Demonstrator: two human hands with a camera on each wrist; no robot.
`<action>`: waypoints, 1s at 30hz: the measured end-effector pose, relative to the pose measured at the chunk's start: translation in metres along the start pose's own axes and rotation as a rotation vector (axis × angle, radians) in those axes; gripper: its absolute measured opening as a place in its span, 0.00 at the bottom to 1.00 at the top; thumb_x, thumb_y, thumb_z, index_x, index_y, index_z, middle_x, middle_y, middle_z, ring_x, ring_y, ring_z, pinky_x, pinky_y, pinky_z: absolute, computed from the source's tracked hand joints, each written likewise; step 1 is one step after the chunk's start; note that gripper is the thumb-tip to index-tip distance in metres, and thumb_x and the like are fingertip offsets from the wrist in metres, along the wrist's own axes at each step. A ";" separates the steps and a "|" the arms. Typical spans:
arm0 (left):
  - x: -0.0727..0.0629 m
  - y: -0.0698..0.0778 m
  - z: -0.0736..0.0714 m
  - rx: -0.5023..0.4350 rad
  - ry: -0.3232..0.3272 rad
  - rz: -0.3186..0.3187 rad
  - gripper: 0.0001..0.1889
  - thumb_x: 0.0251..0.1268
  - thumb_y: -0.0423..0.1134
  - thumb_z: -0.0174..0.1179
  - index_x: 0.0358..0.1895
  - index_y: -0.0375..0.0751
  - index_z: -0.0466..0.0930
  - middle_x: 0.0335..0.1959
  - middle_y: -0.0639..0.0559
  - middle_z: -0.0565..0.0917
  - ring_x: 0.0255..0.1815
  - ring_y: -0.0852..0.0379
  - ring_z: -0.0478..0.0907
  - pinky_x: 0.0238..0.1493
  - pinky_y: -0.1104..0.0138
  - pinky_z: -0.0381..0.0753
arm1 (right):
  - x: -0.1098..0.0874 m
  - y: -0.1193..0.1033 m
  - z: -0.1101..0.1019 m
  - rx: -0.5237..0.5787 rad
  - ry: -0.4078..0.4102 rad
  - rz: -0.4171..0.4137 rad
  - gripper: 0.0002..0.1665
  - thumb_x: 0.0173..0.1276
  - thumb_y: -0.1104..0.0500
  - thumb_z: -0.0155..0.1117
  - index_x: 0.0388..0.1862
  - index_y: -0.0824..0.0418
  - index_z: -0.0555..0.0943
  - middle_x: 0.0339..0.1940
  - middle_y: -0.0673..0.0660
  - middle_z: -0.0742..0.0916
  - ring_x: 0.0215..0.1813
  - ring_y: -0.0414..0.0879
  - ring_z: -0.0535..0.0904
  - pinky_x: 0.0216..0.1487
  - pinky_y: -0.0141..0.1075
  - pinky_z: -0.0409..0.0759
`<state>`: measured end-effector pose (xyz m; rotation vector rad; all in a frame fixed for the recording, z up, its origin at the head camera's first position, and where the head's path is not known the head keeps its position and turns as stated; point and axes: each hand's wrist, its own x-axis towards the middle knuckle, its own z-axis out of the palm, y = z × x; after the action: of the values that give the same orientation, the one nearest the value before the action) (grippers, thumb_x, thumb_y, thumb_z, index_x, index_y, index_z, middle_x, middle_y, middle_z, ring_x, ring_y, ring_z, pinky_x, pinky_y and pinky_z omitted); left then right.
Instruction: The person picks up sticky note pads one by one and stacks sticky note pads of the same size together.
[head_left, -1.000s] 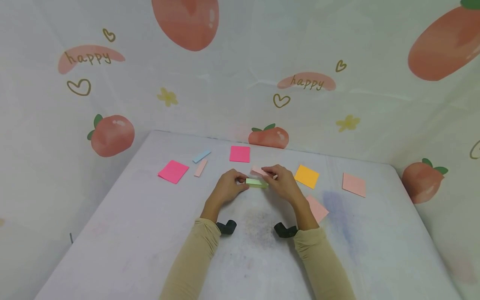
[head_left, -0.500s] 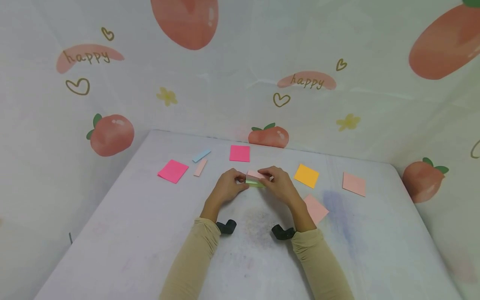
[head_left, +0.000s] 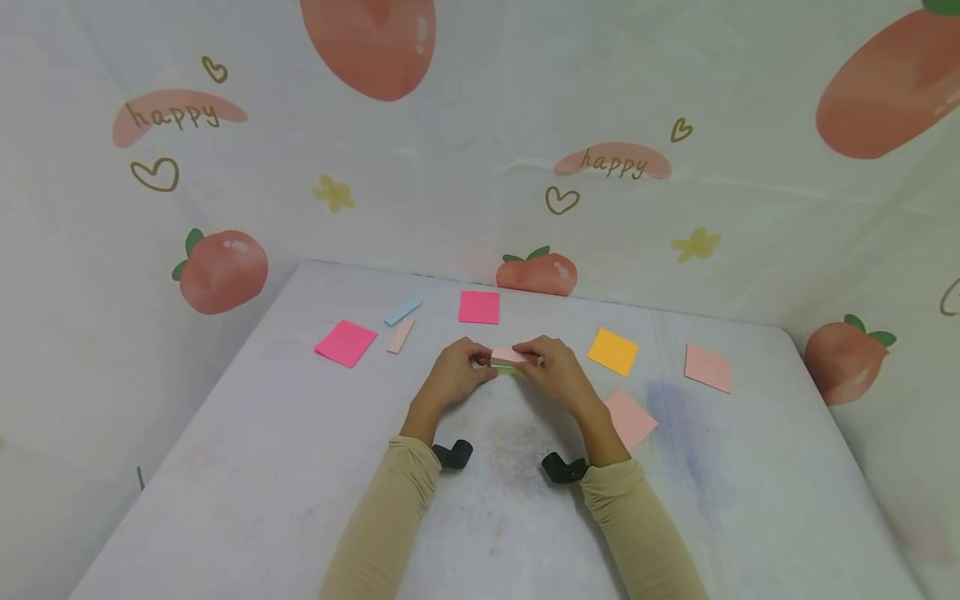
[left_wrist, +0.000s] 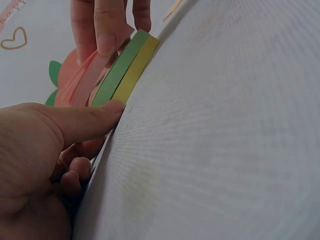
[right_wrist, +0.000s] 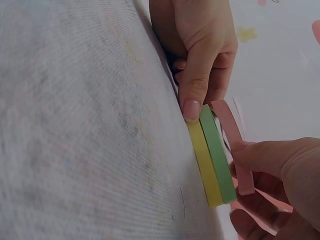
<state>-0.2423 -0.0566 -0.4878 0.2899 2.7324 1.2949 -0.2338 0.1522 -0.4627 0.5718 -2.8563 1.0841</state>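
Observation:
My left hand [head_left: 455, 372] pinches the left end of a narrow yellow sticky note pad [right_wrist: 204, 162] and a green one [right_wrist: 217, 155], lying one on the other low over the table. Its thumb lies along the near edge of the yellow pad in the left wrist view. Opposite it, my right hand [head_left: 558, 367] holds a narrow pink sticky note pad [right_wrist: 229, 125] between thumb and fingers. This pink pad stands just above the green one, its left end close to the left fingers, with a thin gap showing between them.
Beyond the hands lie square pink pads [head_left: 480, 307] [head_left: 346, 343] and narrow blue [head_left: 403, 312] and light pink [head_left: 401, 336] strips. An orange square [head_left: 613, 352] and pale pink squares [head_left: 708, 368] [head_left: 632, 419] lie right. A printed cloth backdrop [head_left: 450, 167] rises behind.
My right hand has brought the pink pad left and down, from behind and right of the green pad to directly over it. The left hand keeps its place on the green and yellow pads.

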 end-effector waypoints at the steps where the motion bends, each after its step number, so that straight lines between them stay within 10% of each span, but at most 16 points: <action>1: 0.000 0.000 0.000 -0.001 0.000 0.000 0.16 0.63 0.40 0.71 0.53 0.41 0.87 0.43 0.50 0.84 0.39 0.56 0.75 0.42 0.64 0.74 | 0.000 0.000 0.000 0.000 0.000 0.000 0.18 0.68 0.60 0.72 0.56 0.62 0.87 0.50 0.59 0.89 0.45 0.51 0.78 0.48 0.41 0.80; 30: 0.001 -0.001 0.001 0.003 0.015 0.027 0.14 0.62 0.40 0.71 0.50 0.42 0.88 0.40 0.51 0.83 0.35 0.57 0.74 0.40 0.67 0.73 | -0.001 0.007 0.002 0.012 -0.060 0.068 0.22 0.67 0.60 0.73 0.59 0.62 0.85 0.50 0.60 0.87 0.47 0.51 0.82 0.50 0.42 0.83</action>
<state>-0.2431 -0.0566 -0.4895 0.3201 2.7526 1.3053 -0.2350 0.1558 -0.4691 0.5198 -2.9428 1.1131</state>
